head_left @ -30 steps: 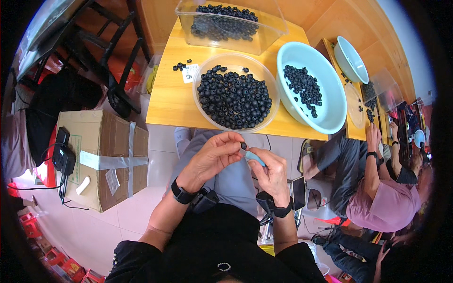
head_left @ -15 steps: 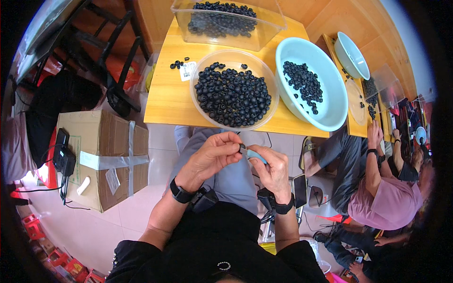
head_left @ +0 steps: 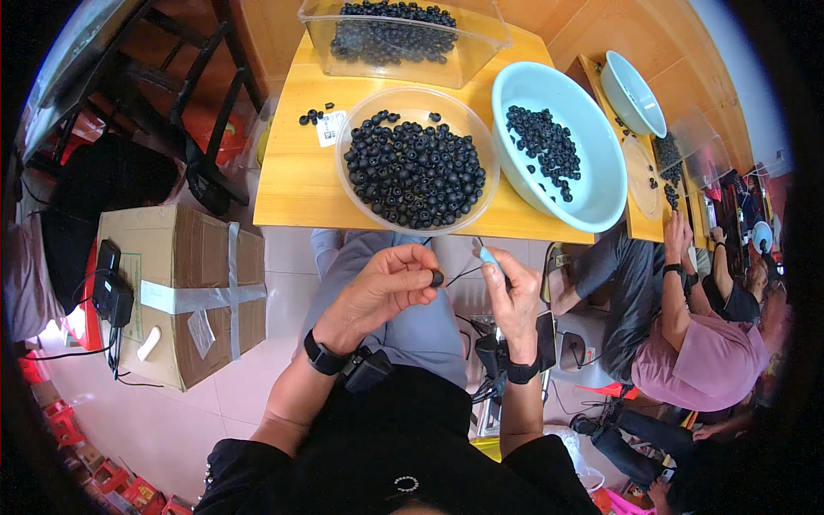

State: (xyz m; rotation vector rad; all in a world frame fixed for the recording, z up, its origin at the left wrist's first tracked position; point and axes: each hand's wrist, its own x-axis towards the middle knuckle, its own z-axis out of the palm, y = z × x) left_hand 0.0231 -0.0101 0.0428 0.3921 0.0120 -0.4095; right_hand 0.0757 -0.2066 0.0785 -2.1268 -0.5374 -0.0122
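My left hand (head_left: 390, 287) pinches a small round black piece (head_left: 437, 279) between thumb and fingertips, above my lap. To its right, my right hand (head_left: 512, 296) is closed around a small blue-handled tool (head_left: 488, 256) with a thin metal blade pointing up. The blade and the black piece are apart. Beyond my hands, a clear round tub (head_left: 342, 176) on the table holds many similar black pieces, some showing a hole. Right of it, a light-blue basin (head_left: 592, 94) holds a smaller heap of them.
A clear rectangular bin (head_left: 386, 73) with more black pieces stands at the back of the wooden table (head_left: 287, 193). Several loose pieces lie beside a white label (head_left: 330, 129). A taped cardboard box (head_left: 206, 292) is at my left. Another person (head_left: 708, 352) works at the right.
My right hand has drawn the blue-handled tool away to the right and up from the black piece. The left hand keeps its pinch. The view has shifted slightly.
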